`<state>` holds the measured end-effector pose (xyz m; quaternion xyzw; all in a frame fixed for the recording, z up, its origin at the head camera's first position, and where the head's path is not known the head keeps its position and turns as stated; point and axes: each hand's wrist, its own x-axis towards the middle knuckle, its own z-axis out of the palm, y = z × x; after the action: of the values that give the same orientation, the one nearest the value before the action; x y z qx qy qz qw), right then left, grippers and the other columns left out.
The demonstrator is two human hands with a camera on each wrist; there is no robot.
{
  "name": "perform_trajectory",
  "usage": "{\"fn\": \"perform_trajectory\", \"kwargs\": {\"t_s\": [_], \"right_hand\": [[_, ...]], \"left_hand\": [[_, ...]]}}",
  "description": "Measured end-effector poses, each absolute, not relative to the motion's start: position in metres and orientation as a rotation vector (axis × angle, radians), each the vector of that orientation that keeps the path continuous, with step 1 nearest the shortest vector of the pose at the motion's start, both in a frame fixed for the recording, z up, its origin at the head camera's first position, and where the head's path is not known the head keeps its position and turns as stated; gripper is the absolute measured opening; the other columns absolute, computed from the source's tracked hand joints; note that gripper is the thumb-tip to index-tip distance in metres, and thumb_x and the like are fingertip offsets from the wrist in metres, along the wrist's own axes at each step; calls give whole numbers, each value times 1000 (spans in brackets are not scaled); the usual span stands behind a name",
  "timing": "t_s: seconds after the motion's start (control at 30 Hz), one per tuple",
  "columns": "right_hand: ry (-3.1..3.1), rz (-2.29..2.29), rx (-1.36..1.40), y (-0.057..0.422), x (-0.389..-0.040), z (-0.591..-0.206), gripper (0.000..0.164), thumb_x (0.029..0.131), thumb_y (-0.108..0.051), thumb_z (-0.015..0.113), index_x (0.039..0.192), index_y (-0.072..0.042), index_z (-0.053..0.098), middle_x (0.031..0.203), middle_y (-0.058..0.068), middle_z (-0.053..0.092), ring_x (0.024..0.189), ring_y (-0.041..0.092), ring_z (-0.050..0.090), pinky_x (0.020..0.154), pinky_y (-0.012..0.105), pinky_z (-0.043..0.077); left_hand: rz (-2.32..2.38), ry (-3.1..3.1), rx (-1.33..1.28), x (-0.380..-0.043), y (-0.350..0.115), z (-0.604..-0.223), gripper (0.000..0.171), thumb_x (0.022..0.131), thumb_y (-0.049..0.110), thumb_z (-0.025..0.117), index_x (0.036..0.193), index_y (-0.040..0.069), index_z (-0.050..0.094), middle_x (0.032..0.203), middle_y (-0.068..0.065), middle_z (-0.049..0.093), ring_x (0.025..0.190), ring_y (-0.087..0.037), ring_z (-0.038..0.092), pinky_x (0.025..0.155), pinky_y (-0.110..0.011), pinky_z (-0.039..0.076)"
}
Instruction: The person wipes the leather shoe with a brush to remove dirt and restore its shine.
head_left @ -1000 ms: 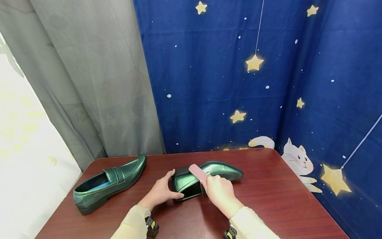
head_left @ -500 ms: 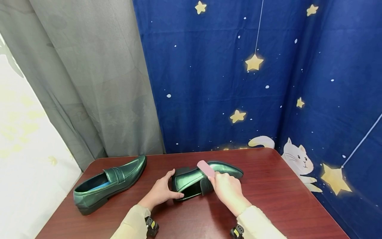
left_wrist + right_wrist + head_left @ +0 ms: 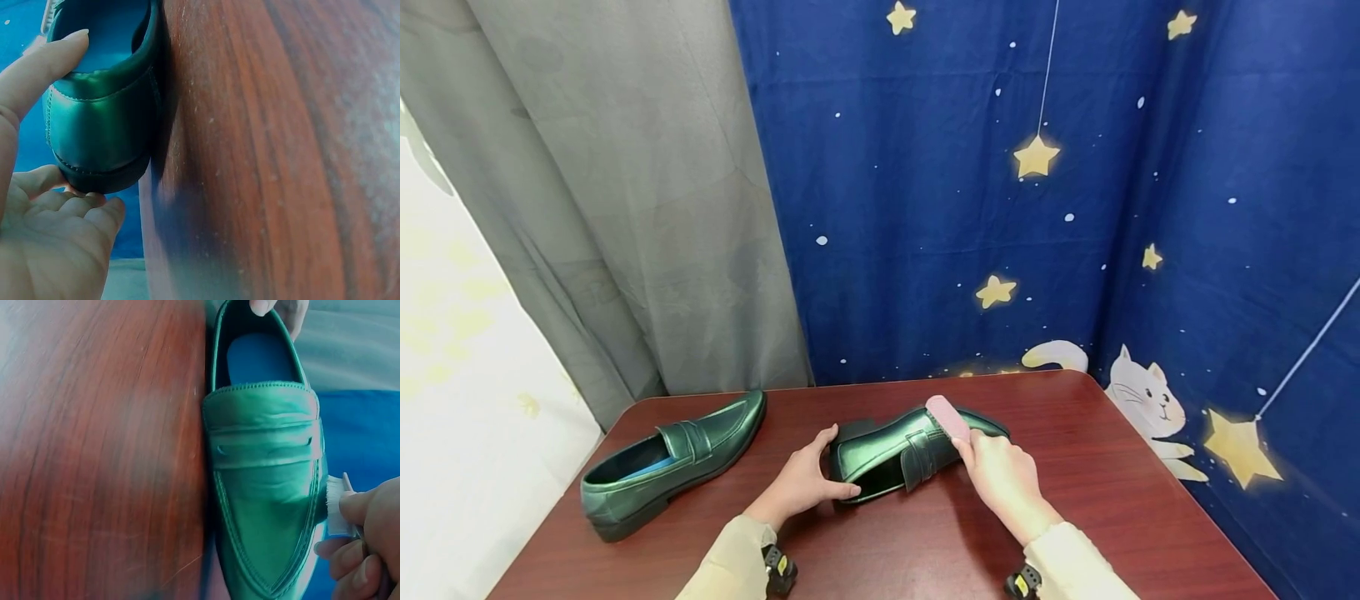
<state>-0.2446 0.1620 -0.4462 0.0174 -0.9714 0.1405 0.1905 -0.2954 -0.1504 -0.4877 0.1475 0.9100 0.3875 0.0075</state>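
Observation:
A green metallic loafer (image 3: 876, 450) lies on its side in the middle of the table, toe to the right. My left hand (image 3: 801, 477) grips its heel end. In the left wrist view the thumb (image 3: 47, 65) hooks over the collar and the other fingers sit under the heel. My right hand (image 3: 1006, 483) holds a pink-backed brush (image 3: 948, 417) against the upper side of the loafer, ahead of the strap. White bristles (image 3: 336, 505) face the shoe's side in the right wrist view. A blue insole (image 3: 259, 359) shows inside.
The matching green loafer (image 3: 703, 450) stands upright at the table's left, toe pointing to the back right. Beyond the dark red table (image 3: 1120, 517) hang a grey curtain (image 3: 647, 208) and a blue starry curtain (image 3: 925, 183).
My right hand has slid the brush rightward along the loafer's side, from near the opening toward the toe, uncovering the strap. My left hand keeps its grip on the heel.

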Motion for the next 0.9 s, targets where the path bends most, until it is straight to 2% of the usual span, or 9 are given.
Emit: {"fn": "perform_trajectory", "kwargs": {"t_s": [0.37, 0.6, 0.73, 0.9], "right_hand": [[-2779, 535, -39, 189, -243, -455, 27, 100, -40, 61, 91, -15, 66, 75, 11, 68, 64, 30, 64, 50, 46, 44], [-2831, 575, -75, 205, -241, -460, 28, 101, -40, 60, 88, -15, 64, 66, 4, 59, 62, 25, 60, 51, 42, 41], [-2820, 576, -87, 212, -239, -464, 29, 101, -40, 59, 91, -14, 65, 72, 10, 65, 67, 31, 64, 52, 47, 44], [-2824, 584, -105, 219, -237, -468, 32, 102, -40, 57, 106, -10, 69, 88, 18, 72, 75, 38, 68, 57, 54, 47]], "left_hand": [[1220, 2835, 461, -295, -151, -487, 114, 67, 43, 94, 157, 7, 34, 158, -15, 43, 137, -33, 50, 108, -53, 46], [1223, 2827, 454, -294, -151, -486, 114, 67, 43, 94, 157, 7, 33, 158, -16, 42, 137, -33, 50, 107, -53, 46], [1220, 2833, 454, -295, -151, -488, 115, 67, 43, 94, 157, 7, 34, 158, -15, 43, 138, -34, 50, 108, -54, 45], [1215, 2840, 454, -295, -150, -488, 114, 66, 43, 94, 157, 7, 34, 157, -15, 43, 138, -34, 50, 108, -54, 45]]}}
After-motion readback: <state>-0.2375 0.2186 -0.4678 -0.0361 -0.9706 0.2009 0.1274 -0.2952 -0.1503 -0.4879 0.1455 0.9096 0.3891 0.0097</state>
